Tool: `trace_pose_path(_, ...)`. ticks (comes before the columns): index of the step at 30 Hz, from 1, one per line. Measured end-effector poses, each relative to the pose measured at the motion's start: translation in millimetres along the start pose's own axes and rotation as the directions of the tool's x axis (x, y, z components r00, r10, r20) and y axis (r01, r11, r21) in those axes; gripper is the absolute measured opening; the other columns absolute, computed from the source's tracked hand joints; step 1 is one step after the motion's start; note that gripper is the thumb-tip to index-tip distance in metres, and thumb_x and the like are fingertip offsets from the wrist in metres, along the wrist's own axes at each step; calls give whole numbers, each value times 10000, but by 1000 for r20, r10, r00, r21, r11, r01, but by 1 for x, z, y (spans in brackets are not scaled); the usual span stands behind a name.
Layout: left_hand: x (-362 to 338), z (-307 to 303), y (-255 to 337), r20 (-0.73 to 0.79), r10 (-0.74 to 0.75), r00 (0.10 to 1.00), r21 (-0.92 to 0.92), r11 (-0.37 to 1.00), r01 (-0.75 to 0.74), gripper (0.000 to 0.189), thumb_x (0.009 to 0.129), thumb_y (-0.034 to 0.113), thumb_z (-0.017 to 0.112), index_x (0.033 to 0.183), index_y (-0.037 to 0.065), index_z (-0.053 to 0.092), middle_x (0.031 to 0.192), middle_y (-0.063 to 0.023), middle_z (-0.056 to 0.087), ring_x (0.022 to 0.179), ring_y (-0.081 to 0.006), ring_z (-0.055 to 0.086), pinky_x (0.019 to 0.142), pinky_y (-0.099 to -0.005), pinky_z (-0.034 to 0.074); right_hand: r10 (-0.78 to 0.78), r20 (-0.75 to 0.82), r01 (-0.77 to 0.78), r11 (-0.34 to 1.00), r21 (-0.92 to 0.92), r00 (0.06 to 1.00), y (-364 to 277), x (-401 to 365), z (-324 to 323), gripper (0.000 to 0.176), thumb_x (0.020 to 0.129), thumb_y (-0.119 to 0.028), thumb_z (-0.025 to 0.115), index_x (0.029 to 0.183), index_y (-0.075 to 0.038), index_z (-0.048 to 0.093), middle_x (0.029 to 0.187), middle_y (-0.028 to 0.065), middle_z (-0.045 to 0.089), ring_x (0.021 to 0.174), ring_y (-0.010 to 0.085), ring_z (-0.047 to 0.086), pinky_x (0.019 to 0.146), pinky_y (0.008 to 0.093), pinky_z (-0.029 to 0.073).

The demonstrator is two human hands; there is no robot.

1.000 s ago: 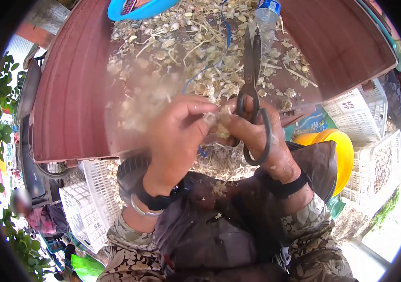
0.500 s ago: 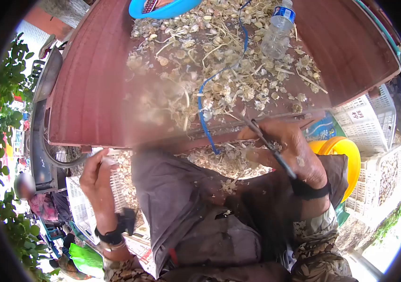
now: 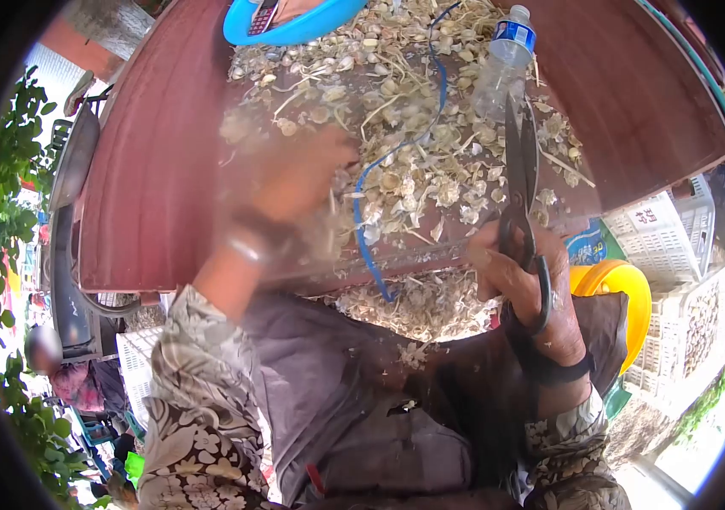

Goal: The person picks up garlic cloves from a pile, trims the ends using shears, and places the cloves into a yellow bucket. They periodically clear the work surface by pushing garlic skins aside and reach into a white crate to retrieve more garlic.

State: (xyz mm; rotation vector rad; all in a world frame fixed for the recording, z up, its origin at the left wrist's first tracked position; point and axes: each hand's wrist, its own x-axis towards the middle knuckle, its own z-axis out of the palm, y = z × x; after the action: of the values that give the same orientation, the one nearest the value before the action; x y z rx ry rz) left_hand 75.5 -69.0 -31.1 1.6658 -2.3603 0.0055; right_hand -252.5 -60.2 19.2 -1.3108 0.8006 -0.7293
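My right hand [image 3: 505,276] holds a pair of dark scissors [image 3: 515,157], its blades pointing up and slightly apart over the near edge of the reddish table [image 3: 154,161]. My left hand [image 3: 307,174] reaches over the table at the left side of the garlic pile and is smeared by motion, so its fingers cannot be made out clearly. Under and beyond it lie garlic cloves, dry skins and stalks [image 3: 413,183]. A narrow blue strap [image 3: 441,93] runs through the pile and hangs over the near edge.
A clear plastic bottle [image 3: 511,51] lies beyond the scissors. At the back sits a blue basin [image 3: 311,30] with a keypad phone [image 3: 263,15]. More skins [image 3: 430,306] lie below the table edge. Right are a yellow bucket [image 3: 639,293] and white crates [image 3: 656,229].
My left hand has moved from beside the table's near left edge up onto the garlic pile. In my right hand, the scissors have swung from pointing toward me to blades up.
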Motion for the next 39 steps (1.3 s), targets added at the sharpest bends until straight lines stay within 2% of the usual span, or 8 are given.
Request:
trace_pose_path(8, -6, 23, -47, -88, -450, 889, -617, 725, 306, 243, 861, 106, 596, 1075, 5, 653, 901, -46, 664, 751, -110, 580, 666, -248, 469, 88, -7, -88, 995, 55, 996, 5, 7, 0, 163, 796, -183, 649, 816, -24, 617, 626, 12, 560, 554, 79, 527, 525, 222, 401)
trace_pose_path(11, 6, -26, 11, 91, -737, 670, -832, 313, 458, 252, 900, 97, 577, 1118, -21, 616, 920, -48, 662, 758, -71, 596, 602, -196, 446, 95, 29, -95, 995, 8, 995, 5, 7, 0, 181, 812, -145, 681, 852, 6, 589, 698, 12, 560, 597, 86, 539, 531, 245, 432)
trace_pose_path(14, -1, -36, 22, 131, -695, 707, -941, 137, 309, 300, 901, 90, 583, 1180, -20, 564, 954, -50, 652, 801, -85, 607, 574, -198, 449, -2, 2, 2, 993, -114, 1000, 22, 8, 0, 239, 817, -188, 698, 850, 17, 580, 700, 36, 543, 660, 121, 554, 575, 291, 444)
trace_pose_path(19, -37, -41, 56, -2, -538, 843, -925, 321, 203, 268, 919, 56, 536, 1183, 12, 548, 1102, -87, 619, 902, -105, 596, 694, -207, 474, -247, -27, 184, 787, -588, 969, 25, 2, 15, 375, 778, -275, 737, 929, 20, 561, 765, 161, 563, 733, 318, 591, 633, 414, 458)
trace_pose_path(22, -33, -50, 118, 284, -582, 762, -869, -492, -51, 194, 895, 21, 582, 1089, 28, 591, 1070, -89, 603, 816, -107, 560, 608, -178, 441, -380, 31, 282, 626, -727, 924, 32, -4, 24, 480, 736, -365, 750, 940, 8, 527, 828, 202, 559, 749, 409, 561, 635, 465, 455)
trace_pose_path(24, -35, -46, 140, 301, -593, 747, -792, -591, -150, 175, 896, 37, 592, 1071, 26, 586, 1041, -87, 601, 786, -113, 552, 599, -191, 437, -437, 46, 306, 547, -779, 898, 34, -7, 33, 504, 723, -396, 754, 915, 4, 515, 815, 192, 543, 735, 397, 563, 629, 465, 458)
trace_pose_path(33, -39, -41, 178, 318, -761, 565, -737, -574, -358, 231, 891, -16, 568, 1121, -22, 584, 917, -66, 572, 783, -141, 529, 651, -233, 440, -439, 142, 366, 483, -796, 887, 42, -18, 37, 541, 751, -434, 722, 957, 6, 484, 816, 193, 551, 743, 414, 562, 622, 463, 454)
trace_pose_path(39, -43, -34, 176, 299, -735, 608, -742, -580, -336, 215, 898, -1, 567, 1111, -11, 594, 917, -58, 575, 792, -138, 528, 666, -235, 448, -390, 148, 353, 528, -772, 909, 42, -18, 37, 526, 758, -450, 713, 900, -2, 476, 773, 202, 543, 745, 418, 561, 615, 468, 449)
